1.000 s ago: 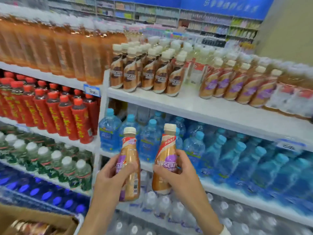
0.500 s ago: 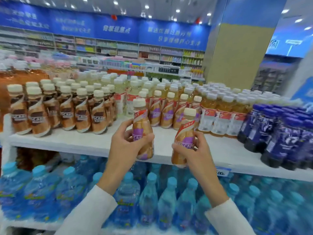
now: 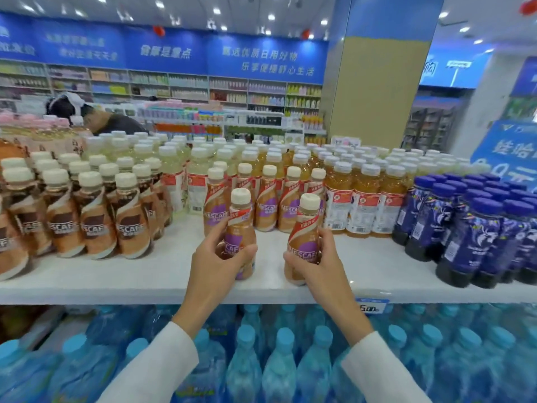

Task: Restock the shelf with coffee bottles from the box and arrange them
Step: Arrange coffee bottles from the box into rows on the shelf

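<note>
**Head view: two hands hold coffee bottles at a stocked shop shelf**

A long white shelf board [image 3: 116, 283] runs across the frame, crowded with drinks. Below it stand rows of clear blue plastic water bottles [image 3: 279, 359] with blue caps. On the shelf's left sits a block of brown-labelled coffee bottles [image 3: 96, 216] with cream caps. On the right stand dark blue bottles [image 3: 476, 228] with purple-blue caps. At the back, right of centre, are amber juice bottles [image 3: 363, 199] with white caps. In the middle, a row of tan coffee bottles with purple labels [image 3: 268, 199] stands behind the hands.

The left hand [image 3: 215, 257], in a white sleeve, wraps its fingers and thumb around the lower body of an upright tan plastic coffee bottle [image 3: 241, 228] with a purple label and cream cap. The right hand [image 3: 319, 263] grips a second matching coffee bottle [image 3: 305, 228] the same way, near the first and apart from it. Both bottles are at the bare front part of the shelf, in front of the matching row. Whether their bases touch the board cannot be told. A small blue-and-white price tag [image 3: 372, 305] hangs on the shelf edge beside the right wrist.
</note>
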`<action>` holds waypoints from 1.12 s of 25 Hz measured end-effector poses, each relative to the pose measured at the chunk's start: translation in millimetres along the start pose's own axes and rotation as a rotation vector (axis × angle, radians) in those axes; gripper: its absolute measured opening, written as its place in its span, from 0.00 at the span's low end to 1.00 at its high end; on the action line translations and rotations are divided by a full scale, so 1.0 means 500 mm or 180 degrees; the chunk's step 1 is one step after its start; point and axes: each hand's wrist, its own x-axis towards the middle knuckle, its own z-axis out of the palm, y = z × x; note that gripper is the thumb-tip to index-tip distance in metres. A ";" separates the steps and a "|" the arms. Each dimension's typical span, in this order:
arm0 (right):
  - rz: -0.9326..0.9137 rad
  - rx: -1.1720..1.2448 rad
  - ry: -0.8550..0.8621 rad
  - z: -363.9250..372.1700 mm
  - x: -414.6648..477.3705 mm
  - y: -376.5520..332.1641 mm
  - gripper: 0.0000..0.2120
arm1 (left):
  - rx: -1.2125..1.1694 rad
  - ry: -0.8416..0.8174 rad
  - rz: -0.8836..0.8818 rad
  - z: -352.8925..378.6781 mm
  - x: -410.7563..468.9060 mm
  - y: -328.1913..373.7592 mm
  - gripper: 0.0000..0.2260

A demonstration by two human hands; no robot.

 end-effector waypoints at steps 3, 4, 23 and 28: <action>0.0154 -0.0020 -0.0113 -0.008 -0.009 0.023 0.37 | 0.0083 -0.0187 -0.0108 -0.011 -0.006 -0.020 0.35; 0.0169 -0.0038 -0.0128 -0.013 -0.019 0.029 0.38 | 0.0154 -0.0260 -0.0171 -0.019 -0.009 -0.026 0.35; -0.0069 -0.0651 0.0191 0.110 0.108 0.030 0.29 | 0.1444 0.0587 -0.0201 0.074 0.089 -0.036 0.24; -0.0034 -0.0669 0.0164 0.115 0.129 0.038 0.30 | 0.1512 0.0697 -0.0234 0.085 0.096 -0.039 0.26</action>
